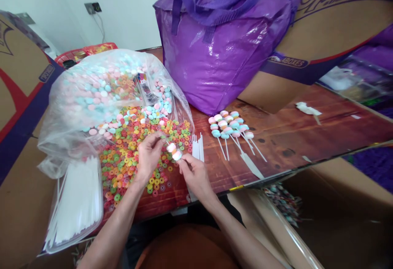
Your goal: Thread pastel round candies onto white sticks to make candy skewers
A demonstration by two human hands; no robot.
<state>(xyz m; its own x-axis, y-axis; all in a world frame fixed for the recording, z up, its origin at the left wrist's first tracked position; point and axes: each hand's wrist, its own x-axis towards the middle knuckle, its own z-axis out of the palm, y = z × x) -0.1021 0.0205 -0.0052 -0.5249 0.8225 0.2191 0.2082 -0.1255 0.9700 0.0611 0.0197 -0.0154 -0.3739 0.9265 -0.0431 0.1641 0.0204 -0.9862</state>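
A candy skewer of pink-and-white marshmallows, with orange between them, is in front of me, tilted. My right hand pinches it at its lower end. At its upper end, by the bare stick tip, the fingers of my left hand are pressed together; whatever they hold is too small to make out. Under my left hand spreads a pile of colourful gummy rings. Just beyond my right hand lie loose white sticks. Several finished skewers rest together on the wooden table to the right.
A clear plastic bag over pink and blue marshmallows is at back left. A bag of white sticks lies front left. A purple tote bag and cardboard box stand behind. White scraps lie right; another box is left.
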